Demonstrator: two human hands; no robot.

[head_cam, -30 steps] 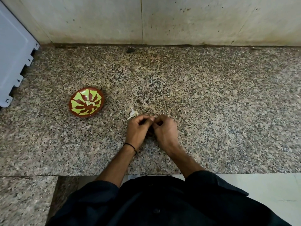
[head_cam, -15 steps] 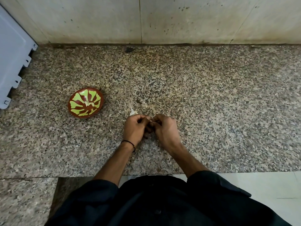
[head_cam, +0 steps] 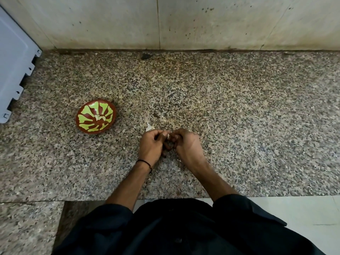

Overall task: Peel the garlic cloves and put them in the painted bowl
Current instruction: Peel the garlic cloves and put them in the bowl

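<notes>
The left hand (head_cam: 150, 144) and right hand (head_cam: 185, 144) each close their grip on one garlic clove (head_cam: 168, 136) over the bench (head_cam: 239, 126), right of the painted bowl (head_cam: 86, 118). The clove is probably light, firm and slippery, with papery skin; hold it by the ends.

A round red-brown bowl painted with yellow-green petals (head_cam: 96, 116) sits upright, pale garlic pieces (head_cam: 99, 117) lying at its centre. Well to its right, a small whitish garlic clove (head_cam: 168, 135) is pinched between the left hand (head_cam: 150, 145) and right hand (head_cam: 185, 144).
</notes>
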